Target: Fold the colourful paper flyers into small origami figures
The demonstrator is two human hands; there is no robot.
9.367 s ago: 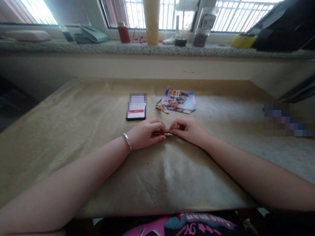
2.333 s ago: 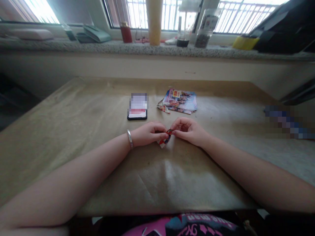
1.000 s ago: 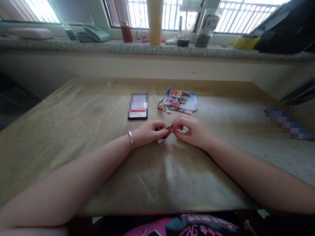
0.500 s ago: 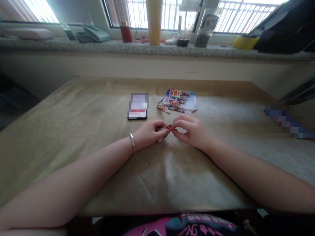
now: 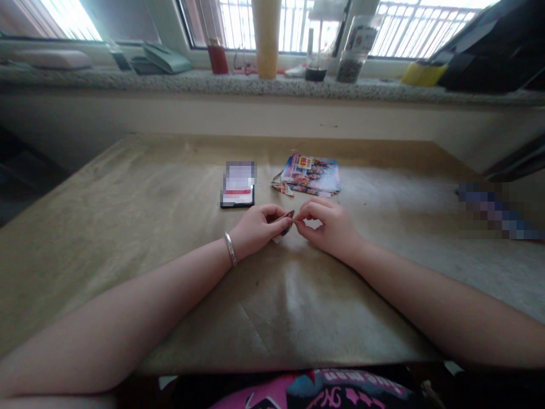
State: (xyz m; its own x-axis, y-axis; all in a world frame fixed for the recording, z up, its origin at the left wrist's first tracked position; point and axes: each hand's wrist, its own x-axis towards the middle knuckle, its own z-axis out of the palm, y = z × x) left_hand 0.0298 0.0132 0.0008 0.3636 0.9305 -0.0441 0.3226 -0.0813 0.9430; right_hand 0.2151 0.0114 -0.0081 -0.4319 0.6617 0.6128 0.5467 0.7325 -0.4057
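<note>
A small folded piece of printed paper [image 5: 284, 226], red, white and dark, sits between my two hands just above the brown paper covering the table [image 5: 128, 227]. My left hand [image 5: 258, 229], with a silver bangle at the wrist, is closed round its left side. My right hand [image 5: 327, 225] pinches its right tip with thumb and forefinger. Most of the paper is hidden by my fingers.
A phone [image 5: 238, 184] lies beyond my left hand. A stack of colourful printed sheets [image 5: 313, 173] with a small folded scrap [image 5: 283, 188] beside it lies beyond my right hand. The stone windowsill [image 5: 255, 84] holds jars, a red tin and a yellow cylinder.
The folded paper went from lying flat under both hands to being lifted and worked between the fingertips. In the last second both hands shifted slightly away from me.
</note>
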